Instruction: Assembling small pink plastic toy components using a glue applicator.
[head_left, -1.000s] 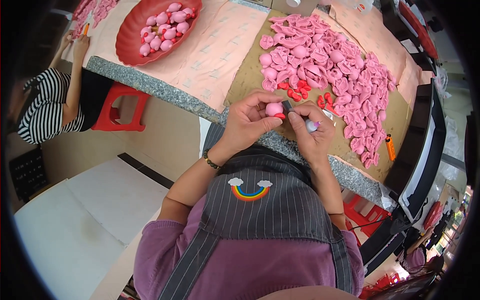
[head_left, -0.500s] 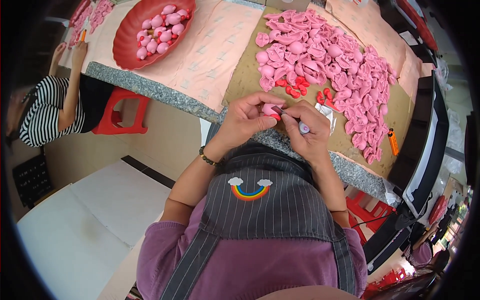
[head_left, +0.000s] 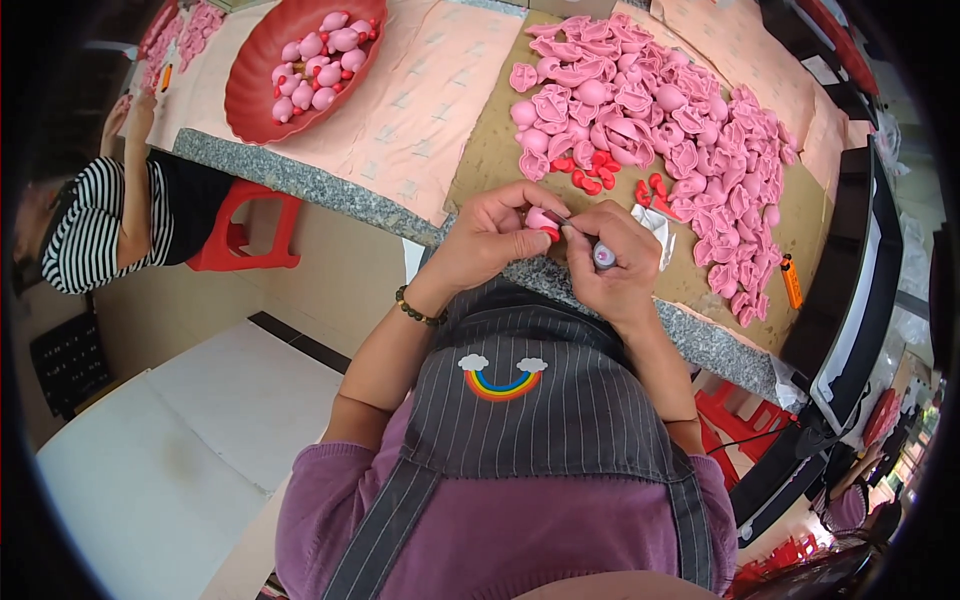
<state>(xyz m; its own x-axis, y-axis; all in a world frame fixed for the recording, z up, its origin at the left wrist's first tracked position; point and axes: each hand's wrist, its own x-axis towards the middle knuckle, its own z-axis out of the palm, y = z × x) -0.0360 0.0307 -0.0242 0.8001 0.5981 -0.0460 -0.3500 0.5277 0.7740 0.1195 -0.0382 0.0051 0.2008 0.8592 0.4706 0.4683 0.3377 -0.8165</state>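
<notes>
Near the front edge of the table, my left hand [head_left: 480, 240] pinches a small rounded pink piece [head_left: 538, 217] with a red part [head_left: 550, 234] at its lower side. A dark thin tip meets the pink piece from the right. My right hand [head_left: 622, 262] is closed round a slim tool [head_left: 604, 256]; its pale round end sticks out below the fingers, and the grip hides most of its length. Just beyond my hands lie loose red curved pieces [head_left: 592, 184] and a large heap of pink molded pieces [head_left: 630, 105].
A red scalloped bowl [head_left: 245, 95] at the far left holds pink pieces with red parts. An orange cutter [head_left: 791, 282] and crumpled white paper [head_left: 655, 230] lie on the right. A co-worker in a striped top [head_left: 80, 235] sits at left, near a red stool [head_left: 240, 230].
My hands stay at nearly the same place; the tool in my right hand has tilted slightly. At the left, the co-worker's hand has shifted away from the orange tool there.
</notes>
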